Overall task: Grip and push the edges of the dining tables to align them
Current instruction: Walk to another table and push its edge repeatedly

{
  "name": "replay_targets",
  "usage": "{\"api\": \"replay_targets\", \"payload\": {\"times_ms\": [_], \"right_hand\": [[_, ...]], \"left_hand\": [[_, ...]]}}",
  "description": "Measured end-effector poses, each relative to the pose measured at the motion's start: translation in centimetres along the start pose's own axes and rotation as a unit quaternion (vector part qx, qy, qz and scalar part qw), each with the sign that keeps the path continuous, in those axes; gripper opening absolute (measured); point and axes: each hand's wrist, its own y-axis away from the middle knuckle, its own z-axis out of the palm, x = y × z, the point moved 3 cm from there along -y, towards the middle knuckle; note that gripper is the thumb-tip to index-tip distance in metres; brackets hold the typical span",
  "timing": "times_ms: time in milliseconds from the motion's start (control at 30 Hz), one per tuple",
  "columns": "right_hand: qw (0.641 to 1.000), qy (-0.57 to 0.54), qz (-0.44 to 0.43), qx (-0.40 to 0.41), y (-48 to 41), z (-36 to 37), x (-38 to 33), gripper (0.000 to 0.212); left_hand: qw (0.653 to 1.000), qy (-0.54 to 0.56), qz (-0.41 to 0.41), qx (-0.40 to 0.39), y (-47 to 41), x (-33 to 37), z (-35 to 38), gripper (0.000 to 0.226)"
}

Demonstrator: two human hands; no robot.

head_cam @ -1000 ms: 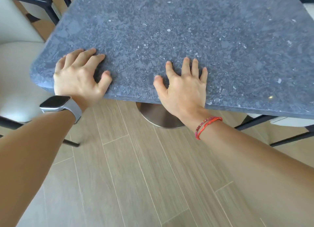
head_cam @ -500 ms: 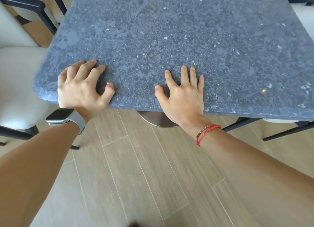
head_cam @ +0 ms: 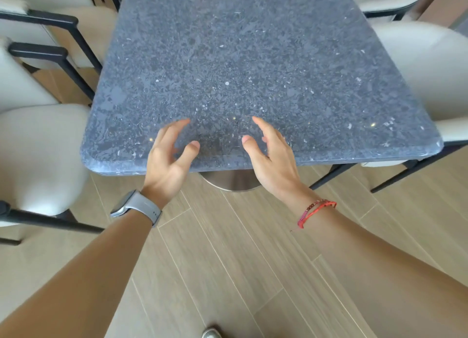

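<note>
At the far left a cream chair (head_cam: 38, 148) with a dark frame stands just beside the table's left side. The left hand (head_cam: 168, 158), a watch (head_cam: 136, 207) on its wrist, hovers over the near edge with fingers spread and loose, gripping nothing. The blur hides whether the fingertips touch the stone. The dark speckled table (head_cam: 240, 59) lies straight ahead of both hands. Its long axis runs away from the person and its near short edge runs crosswise beneath the palms, above the metal base (head_cam: 229, 182). The right hand (head_cam: 274, 158), with a red bracelet (head_cam: 316, 210), is likewise apart and empty. Both hands look equally near, flanking the edge's middle, so a straight forward push seems likeliest. Another cream chair (head_cam: 430, 72) sits at the right.
</note>
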Motion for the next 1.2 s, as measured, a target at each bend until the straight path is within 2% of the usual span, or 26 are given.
{"api": "replay_targets", "payload": {"times_ms": [133, 267, 333, 567, 667, 800, 900, 1200], "right_hand": [[0.999, -0.034, 0.009, 0.014, 2.1, -4.1, -0.3, 0.049], [0.997, -0.062, 0.018, 0.033, 3.9, -10.0, 0.6, 0.044], [0.997, -0.068, 0.017, 0.041, 4.7, -13.0, 1.2, 0.042], [0.997, -0.045, 0.014, 0.058, 5.8, -20.4, 5.0, 0.047], [0.999, -0.018, 0.010, 0.042, 5.2, -20.3, 5.9, 0.050], [0.999, 0.037, -0.003, 0.027, 3.3, -18.8, 7.0, 0.054], [0.995, 0.093, -0.016, 0.022, 1.3, -17.2, 7.6, 0.056], [0.958, 0.278, -0.052, 0.043, -5.9, -11.7, 12.1, 0.065]], "left_hand": [[0.998, 0.059, -0.010, 0.010, 1.9, 3.9, 1.9, 0.059], [0.997, 0.071, -0.004, 0.016, 3.7, 8.5, 4.4, 0.045], [0.997, 0.076, -0.001, 0.020, 4.6, 10.4, 5.8, 0.046], [0.999, 0.000, -0.015, 0.031, 6.2, 14.2, 10.3, 0.054], [0.999, -0.040, -0.017, 0.031, 6.1, 13.6, 10.4, 0.068], [0.995, -0.091, -0.036, 0.036, 4.8, 11.4, 10.1, 0.071], [0.987, -0.158, -0.021, 0.034, 3.4, 9.8, 10.3, 0.078], [0.943, -0.329, -0.002, 0.054, -3.0, 2.0, 10.9, 0.079]]}}
